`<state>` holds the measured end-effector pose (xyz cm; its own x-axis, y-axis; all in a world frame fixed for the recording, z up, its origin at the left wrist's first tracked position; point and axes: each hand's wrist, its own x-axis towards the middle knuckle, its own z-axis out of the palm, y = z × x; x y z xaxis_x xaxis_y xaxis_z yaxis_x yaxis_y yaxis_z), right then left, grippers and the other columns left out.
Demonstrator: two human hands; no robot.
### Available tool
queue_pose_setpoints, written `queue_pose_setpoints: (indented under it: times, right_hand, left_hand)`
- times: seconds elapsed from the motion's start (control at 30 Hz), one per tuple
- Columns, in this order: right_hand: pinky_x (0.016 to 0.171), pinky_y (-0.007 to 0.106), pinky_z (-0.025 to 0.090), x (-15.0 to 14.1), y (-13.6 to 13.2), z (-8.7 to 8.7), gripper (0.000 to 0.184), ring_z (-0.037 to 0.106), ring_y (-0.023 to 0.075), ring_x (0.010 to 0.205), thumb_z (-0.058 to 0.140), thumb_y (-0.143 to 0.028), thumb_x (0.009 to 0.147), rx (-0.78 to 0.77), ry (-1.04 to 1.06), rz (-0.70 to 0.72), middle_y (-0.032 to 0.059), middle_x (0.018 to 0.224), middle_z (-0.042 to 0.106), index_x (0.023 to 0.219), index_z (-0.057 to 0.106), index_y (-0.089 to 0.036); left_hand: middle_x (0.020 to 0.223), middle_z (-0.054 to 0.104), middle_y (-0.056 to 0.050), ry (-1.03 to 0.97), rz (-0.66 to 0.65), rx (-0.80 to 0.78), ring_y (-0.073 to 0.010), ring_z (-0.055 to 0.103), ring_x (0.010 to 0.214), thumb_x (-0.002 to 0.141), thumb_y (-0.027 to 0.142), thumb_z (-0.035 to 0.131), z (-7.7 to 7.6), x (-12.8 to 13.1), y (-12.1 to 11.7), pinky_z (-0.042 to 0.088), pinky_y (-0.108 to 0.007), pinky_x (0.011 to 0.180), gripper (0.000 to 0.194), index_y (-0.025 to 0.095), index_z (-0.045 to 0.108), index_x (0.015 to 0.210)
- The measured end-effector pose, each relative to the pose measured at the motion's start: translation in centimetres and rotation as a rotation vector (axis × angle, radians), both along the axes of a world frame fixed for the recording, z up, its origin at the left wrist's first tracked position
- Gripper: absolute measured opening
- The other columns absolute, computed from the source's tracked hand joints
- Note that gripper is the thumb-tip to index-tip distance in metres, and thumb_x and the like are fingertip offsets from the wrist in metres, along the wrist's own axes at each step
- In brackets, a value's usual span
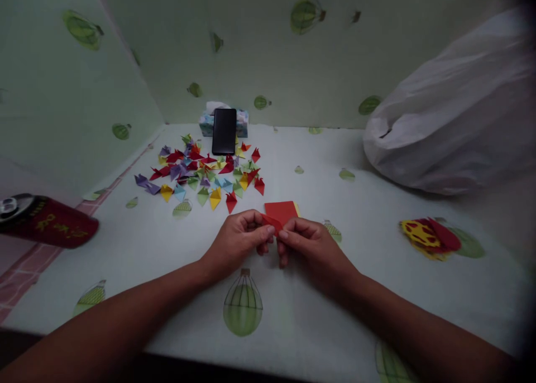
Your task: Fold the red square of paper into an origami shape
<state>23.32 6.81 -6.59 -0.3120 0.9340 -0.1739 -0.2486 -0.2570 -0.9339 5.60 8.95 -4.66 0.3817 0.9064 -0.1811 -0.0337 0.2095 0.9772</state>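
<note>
Between my two hands is a small piece of folded red paper [273, 222], pinched from both sides above the table. My left hand [245, 235] is closed on its left end, thumb on top. The right end is pinched by the thumb and fingers of my right hand [312, 243]. Just behind my hands lies a stack of square paper sheets [281, 209], red on top with a yellow edge showing. Farther back on the left, a heap of small folded paper cranes [203, 168] in several colours spreads over the table.
A black phone [224, 132] leans on a tissue box [242, 123] behind the cranes. At the left edge is a red drink can [50, 221]. A white plastic bag [452, 109] bulges at the right, with red and yellow cut-out pieces [429, 238] in front of it.
</note>
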Motion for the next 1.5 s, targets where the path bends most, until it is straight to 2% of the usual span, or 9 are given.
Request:
queue_pose_setpoints:
  times: [0.17,0.3,0.4,0.53,0.7,0.9,1.27,1.5]
  right_hand:
    - [0.058,0.025,0.050,-0.07,0.11,-0.42,0.025,0.063,0.0108,0.053,0.074,-0.033,0.086,-0.029,0.067,0.065,-0.0008,0.066,0.068,0.073,0.062,-0.016]
    - [0.060,0.024,0.050,-0.16,0.14,-0.47,0.022,0.063,0.0100,0.055,0.074,-0.035,0.087,-0.005,0.059,0.029,-0.0021,0.068,0.067,0.081,0.063,-0.017]
    - [0.061,0.024,0.049,-0.14,0.17,-0.47,0.022,0.062,0.0098,0.056,0.074,-0.033,0.088,0.007,0.080,0.034,-0.0021,0.066,0.066,0.078,0.063,-0.016]
    - [0.061,0.023,0.048,-0.05,0.20,-0.48,0.024,0.062,0.0097,0.057,0.069,-0.032,0.092,0.018,0.097,0.085,-0.0002,0.065,0.067,0.076,0.063,-0.015]
    - [0.063,0.025,0.049,-0.10,0.17,-0.59,0.021,0.062,0.0107,0.059,0.070,-0.033,0.091,0.017,0.106,0.055,0.0002,0.069,0.069,0.081,0.063,-0.016]
    - [0.064,0.025,0.047,0.04,0.24,-0.85,0.022,0.060,0.0106,0.059,0.068,-0.033,0.093,0.036,0.076,0.054,-0.0007,0.066,0.067,0.080,0.062,-0.016]
    - [0.062,0.025,0.040,0.10,0.27,-0.29,0.026,0.056,0.0109,0.059,0.067,-0.035,0.092,0.089,-0.078,0.084,-0.0014,0.061,0.064,0.074,0.059,-0.017]
    - [0.062,0.025,0.041,0.01,0.29,-0.16,0.025,0.053,0.0101,0.061,0.071,-0.038,0.087,0.083,-0.077,0.045,-0.0018,0.069,0.062,0.076,0.062,-0.017]
  left_hand:
    - [0.059,0.057,0.004,0.030,0.000,0.046,-0.0075,0.050,0.052,0.080,0.033,0.068,0.09,-0.08,0.11,0.041,-0.022,0.054,0.023,0.016,0.056,0.072]
    - [0.061,0.056,0.004,0.086,-0.055,0.062,-0.0068,0.047,0.050,0.078,0.031,0.067,0.06,-0.17,0.19,0.038,-0.021,0.049,0.021,0.016,0.054,0.071]
    - [0.061,0.058,0.003,0.105,-0.092,0.085,-0.0068,0.047,0.050,0.080,0.031,0.064,0.01,-0.16,0.04,0.038,-0.020,0.049,0.019,0.016,0.055,0.072]
    - [0.061,0.057,0.003,0.117,-0.100,0.126,-0.0073,0.048,0.051,0.085,0.035,0.061,0.01,-0.22,-0.13,0.040,-0.021,0.051,0.024,0.016,0.054,0.072]
    - [0.063,0.056,0.003,0.137,-0.111,0.157,-0.0074,0.049,0.053,0.085,0.033,0.062,0.13,-0.36,-0.13,0.040,-0.021,0.052,0.024,0.016,0.055,0.070]
    - [0.067,0.057,0.004,0.091,-0.029,0.116,-0.0085,0.055,0.056,0.082,0.032,0.064,-0.02,-0.24,0.05,0.044,-0.023,0.057,0.019,0.014,0.059,0.086]
    - [0.064,0.059,0.003,0.081,0.004,0.122,-0.0087,0.055,0.056,0.078,0.025,0.067,0.17,-0.20,0.16,0.045,-0.022,0.056,0.015,0.014,0.064,0.088]
    - [0.067,0.062,0.002,0.102,0.011,0.125,-0.0091,0.056,0.056,0.079,0.029,0.069,0.02,-0.21,0.12,0.046,-0.022,0.056,0.017,0.014,0.065,0.086]
